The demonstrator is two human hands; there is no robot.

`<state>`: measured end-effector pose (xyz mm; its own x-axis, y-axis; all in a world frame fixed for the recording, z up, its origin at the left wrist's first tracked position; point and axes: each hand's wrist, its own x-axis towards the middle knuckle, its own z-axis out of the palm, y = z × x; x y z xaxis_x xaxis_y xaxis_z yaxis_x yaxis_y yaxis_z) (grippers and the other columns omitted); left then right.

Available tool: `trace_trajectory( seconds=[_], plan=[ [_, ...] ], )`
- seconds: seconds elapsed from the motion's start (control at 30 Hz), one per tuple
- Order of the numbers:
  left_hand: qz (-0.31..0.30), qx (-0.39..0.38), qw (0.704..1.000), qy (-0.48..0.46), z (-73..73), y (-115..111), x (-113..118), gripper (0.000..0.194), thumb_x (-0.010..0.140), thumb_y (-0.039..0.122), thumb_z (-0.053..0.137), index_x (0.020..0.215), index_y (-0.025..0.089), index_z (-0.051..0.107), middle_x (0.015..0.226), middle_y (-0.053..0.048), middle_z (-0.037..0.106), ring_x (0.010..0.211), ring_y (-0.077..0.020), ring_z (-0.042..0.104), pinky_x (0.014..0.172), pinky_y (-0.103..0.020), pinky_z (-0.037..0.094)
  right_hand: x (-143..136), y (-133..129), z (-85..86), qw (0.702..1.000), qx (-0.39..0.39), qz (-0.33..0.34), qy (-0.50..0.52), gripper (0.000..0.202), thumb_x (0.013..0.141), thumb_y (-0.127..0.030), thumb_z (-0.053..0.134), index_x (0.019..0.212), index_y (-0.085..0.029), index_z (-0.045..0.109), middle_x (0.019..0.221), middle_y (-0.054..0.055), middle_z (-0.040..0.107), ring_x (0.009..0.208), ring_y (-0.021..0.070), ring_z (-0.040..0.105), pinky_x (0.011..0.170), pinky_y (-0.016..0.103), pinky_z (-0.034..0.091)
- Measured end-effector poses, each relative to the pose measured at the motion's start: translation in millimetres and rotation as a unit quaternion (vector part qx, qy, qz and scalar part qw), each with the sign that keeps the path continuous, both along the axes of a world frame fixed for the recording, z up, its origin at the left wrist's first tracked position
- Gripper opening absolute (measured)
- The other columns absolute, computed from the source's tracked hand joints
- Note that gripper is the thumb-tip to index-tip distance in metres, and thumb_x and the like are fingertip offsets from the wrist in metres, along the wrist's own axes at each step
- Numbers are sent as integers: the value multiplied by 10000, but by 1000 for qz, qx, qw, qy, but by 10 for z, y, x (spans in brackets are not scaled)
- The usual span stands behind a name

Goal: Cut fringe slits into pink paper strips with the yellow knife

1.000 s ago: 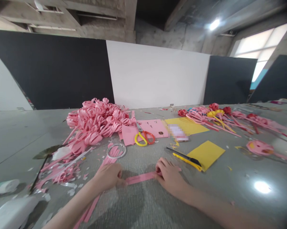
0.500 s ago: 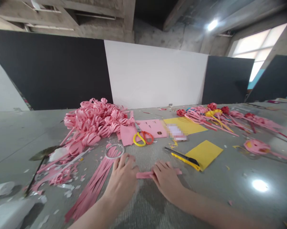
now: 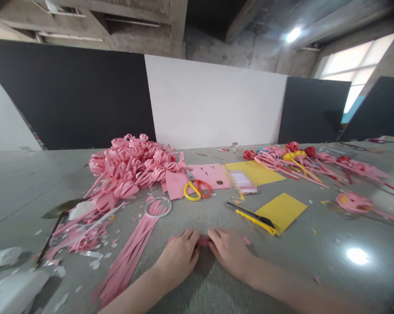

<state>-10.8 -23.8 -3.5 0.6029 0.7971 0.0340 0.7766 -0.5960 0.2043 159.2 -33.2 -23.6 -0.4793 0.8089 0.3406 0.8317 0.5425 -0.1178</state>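
Observation:
Both hands grip a pink paper strip (image 3: 203,241) low over the grey table, close together. My left hand (image 3: 181,254) is closed on its left part, and my right hand (image 3: 230,252) on its right part. Fingers cover most of the strip; a short piece shows between the hands and a tip beyond the right one. Left of my left hand lies a bundle of long pink paper strips (image 3: 131,257), with a roll of tape (image 3: 158,207) on its top end. A box cutter with a yellow handle (image 3: 254,220) lies beyond my right hand.
Scissors (image 3: 197,190) rest on pink paper sheets (image 3: 213,176). Yellow paper (image 3: 286,211) lies at the right. A heap of curled pink paper (image 3: 131,168) stands back left, paper flowers (image 3: 291,152) back right. A white bottle (image 3: 3,257) is far left. Boards (image 3: 216,100) close off the back.
My left hand has come from beside the tape roll down and right onto the strip's left part. My right hand stays on the strip, nearly in place.

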Motion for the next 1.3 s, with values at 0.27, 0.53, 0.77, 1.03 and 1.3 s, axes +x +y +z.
trace_trajectory(
  seconds=[0.27,0.53,0.77,1.03,1.3],
  plan=[
    [20,-3,999,32,25,24,66,207,864,265,311,848,190,504,807,-43,567,737,-202,577,609,-285,391,41,30,56,998,-44,34,-5,79,837,-146,367,820,-185,434,755,3,560,646,135,526,528,239,267],
    [9,-56,998,23,103,85,108,172,781,201,395,880,199,536,852,-45,597,789,-213,579,655,-294,392,30,79,-7,999,-24,45,-3,98,829,-128,389,833,-182,471,780,9,579,689,140,529,592,253,303],
    [64,-175,982,20,58,376,153,117,766,243,522,849,169,560,813,-18,601,773,-190,574,624,-262,422,7,91,-58,1000,8,21,-6,95,822,-142,398,806,-180,484,767,13,585,682,160,524,647,301,299],
    [86,-324,939,77,152,481,151,277,836,305,503,1067,151,501,1071,-58,516,876,-202,541,715,-371,468,-3,73,-51,1000,-12,6,13,92,815,-124,416,792,-184,481,778,-6,578,693,141,515,636,284,282],
    [102,-346,930,72,225,500,131,184,819,290,515,905,135,564,858,-27,583,722,-159,565,617,-301,468,-6,72,-47,1000,-18,-3,4,81,803,-116,436,787,-183,478,772,-10,584,690,143,522,635,284,273]
  ],
)
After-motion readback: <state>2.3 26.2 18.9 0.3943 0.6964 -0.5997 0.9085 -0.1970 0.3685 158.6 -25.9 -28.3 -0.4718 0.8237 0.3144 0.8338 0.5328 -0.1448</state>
